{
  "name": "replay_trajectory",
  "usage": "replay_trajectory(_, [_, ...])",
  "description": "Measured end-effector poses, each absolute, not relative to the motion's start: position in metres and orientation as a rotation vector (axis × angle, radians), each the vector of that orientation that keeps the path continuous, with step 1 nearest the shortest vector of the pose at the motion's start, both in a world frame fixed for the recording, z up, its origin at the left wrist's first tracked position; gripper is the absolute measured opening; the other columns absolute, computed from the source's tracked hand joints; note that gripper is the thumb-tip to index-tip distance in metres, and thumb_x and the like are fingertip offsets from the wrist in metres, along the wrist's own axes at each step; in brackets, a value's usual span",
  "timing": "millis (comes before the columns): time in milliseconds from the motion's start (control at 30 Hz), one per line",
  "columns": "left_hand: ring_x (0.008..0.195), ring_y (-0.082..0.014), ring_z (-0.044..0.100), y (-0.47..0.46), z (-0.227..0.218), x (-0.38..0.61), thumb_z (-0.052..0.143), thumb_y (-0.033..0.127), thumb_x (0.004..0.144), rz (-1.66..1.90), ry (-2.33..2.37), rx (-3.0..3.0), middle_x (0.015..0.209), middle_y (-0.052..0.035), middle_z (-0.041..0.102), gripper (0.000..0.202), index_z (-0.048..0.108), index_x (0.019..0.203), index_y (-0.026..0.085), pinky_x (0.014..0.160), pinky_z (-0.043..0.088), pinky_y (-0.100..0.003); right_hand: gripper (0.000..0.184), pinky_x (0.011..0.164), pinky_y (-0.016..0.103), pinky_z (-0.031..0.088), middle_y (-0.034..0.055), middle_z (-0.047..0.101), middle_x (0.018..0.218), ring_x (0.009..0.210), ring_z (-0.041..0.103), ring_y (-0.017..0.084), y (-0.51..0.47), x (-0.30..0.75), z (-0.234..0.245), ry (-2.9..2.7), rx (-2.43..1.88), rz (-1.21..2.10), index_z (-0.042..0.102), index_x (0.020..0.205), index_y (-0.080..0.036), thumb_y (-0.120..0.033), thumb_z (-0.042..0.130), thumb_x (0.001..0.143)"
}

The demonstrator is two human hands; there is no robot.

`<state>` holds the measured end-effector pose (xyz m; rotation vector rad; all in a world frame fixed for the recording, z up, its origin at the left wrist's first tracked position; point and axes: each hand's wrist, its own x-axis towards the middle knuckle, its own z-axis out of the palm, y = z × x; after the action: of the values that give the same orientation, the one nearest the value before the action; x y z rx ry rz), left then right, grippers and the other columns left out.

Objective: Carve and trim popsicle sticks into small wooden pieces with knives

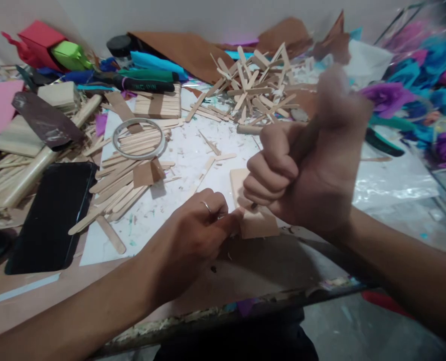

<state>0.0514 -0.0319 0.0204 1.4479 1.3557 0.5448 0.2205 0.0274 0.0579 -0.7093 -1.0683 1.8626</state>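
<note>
Right hand: up close it looms, fingers curled tight round a slender object (253, 205), thumb raised; that's the right hand (313, 173).
Left hand: low and curled, the left hand (196, 235) has its fingertips at the wooden piece (259, 226); pinching or just pressing, I cannot tell.
Wooden piece: between both hands, straddling the near edge of the white sheet (143, 238).
Table edge: close below, the table (268, 273) gives way to a dark lap.
Leftward: loose sticks (123, 190), tape roll (162, 146), then phone (53, 215).
Beyond: a jumbled stick heap (253, 93); blue and purple paper crowds the right.
Hidden: most of the slender object, and the piece's right side; the raised thumb blurs.
</note>
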Motion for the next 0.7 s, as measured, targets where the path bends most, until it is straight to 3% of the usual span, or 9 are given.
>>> replay_trajectory(167, [0.064, -0.0130, 0.053, -0.031, 0.014, 0.044, 0.059, 0.052, 0.099, 0.505, 1.274, 1.489, 0.073, 0.0005, 0.059, 0.038, 0.060, 0.079, 0.020, 0.055, 0.038, -0.026, 0.075, 0.033, 0.026, 0.011, -0.0082, 0.012, 0.039, 0.031, 0.013, 0.006, 0.024, 0.207, 0.058, -1.014, -0.789, 1.736, 0.020, 0.048, -0.023, -0.072, 0.060, 0.089])
replay_trajectory(267, [0.062, -0.0126, 0.050, -0.032, 0.011, 0.044, 0.056, 0.052, 0.101, 0.517, 1.278, 1.519, 0.069, 0.0021, 0.055, 0.040, 0.054, 0.076, 0.021, 0.054, 0.036, -0.026, 0.072, 0.033, 0.025, 0.009, -0.0088, 0.015, 0.039, 0.032, 0.011, 0.005, 0.024, 0.202, 0.056, -0.989, -0.850, 1.692, 0.021, 0.049, -0.023, -0.066, 0.065, 0.086])
replay_trajectory(500, [0.068, -0.0125, 0.052, -0.031, 0.009, 0.041, 0.048, 0.020, 0.103, 0.567, 1.035, 1.911, 0.081, 0.0008, 0.055, 0.019, 0.052, 0.085, 0.020, 0.061, 0.043, -0.025, 0.068, 0.034, 0.025, 0.008, -0.0093, 0.015, 0.041, 0.035, 0.011, 0.006, 0.026, 0.195, 0.053, -1.006, -0.923, 1.701, 0.025, 0.051, -0.023, -0.066, 0.066, 0.086])
replay_trajectory(700, [0.071, -0.0130, 0.051, -0.027, 0.011, 0.037, 0.045, 0.004, 0.100, 0.434, 0.972, 2.278, 0.088, -0.0027, 0.054, 0.023, 0.063, 0.094, 0.016, 0.064, 0.044, -0.024, 0.068, 0.034, 0.027, 0.003, -0.0078, 0.012, 0.039, 0.034, 0.006, 0.006, 0.022, 0.199, 0.056, -0.936, -0.926, 1.732, 0.026, 0.044, -0.024, -0.064, 0.062, 0.085])
